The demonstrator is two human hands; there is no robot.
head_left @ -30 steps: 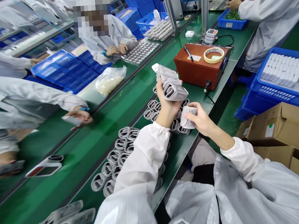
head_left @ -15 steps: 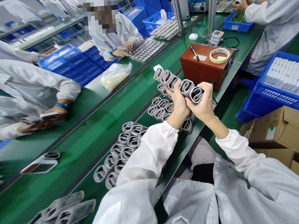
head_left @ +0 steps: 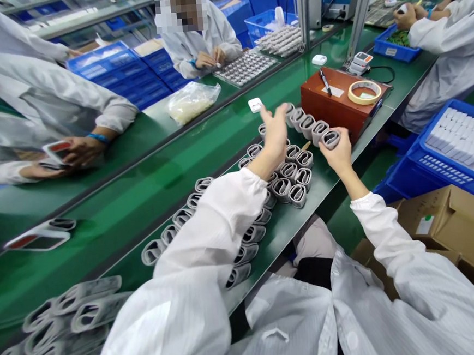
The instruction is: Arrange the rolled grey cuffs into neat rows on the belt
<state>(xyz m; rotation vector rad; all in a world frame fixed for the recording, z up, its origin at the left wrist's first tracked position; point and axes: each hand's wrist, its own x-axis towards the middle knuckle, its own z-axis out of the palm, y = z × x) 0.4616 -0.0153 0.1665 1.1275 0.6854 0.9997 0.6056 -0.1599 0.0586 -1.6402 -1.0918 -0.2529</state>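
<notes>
A row of rolled grey pieces (head_left: 307, 125) stands on the green bench beside the brown box. My right hand (head_left: 337, 150) has its fingers round the near end roll of this row. My left hand (head_left: 275, 133) is at the far end of the row, thumb and fingers spread apart, and nothing shows in its grasp. More grey rolls (head_left: 288, 172) stand grouped below my left hand, and others (head_left: 182, 217) lie partly behind my left sleeve. A small white device (head_left: 255, 105) rests just beyond my left fingertips.
The brown box (head_left: 337, 101) carries a tape roll (head_left: 364, 92) and a pen. Loose grey rolls (head_left: 68, 327) are piled at lower left. Co-workers sit across the belt (head_left: 138, 180) and at upper right. Blue crates (head_left: 444, 150) and cardboard boxes (head_left: 463, 231) are at right.
The row of rolls held between both hands has come down onto the bench by the box. My left hand has opened and moved off it; my right hand stays at its near end.
</notes>
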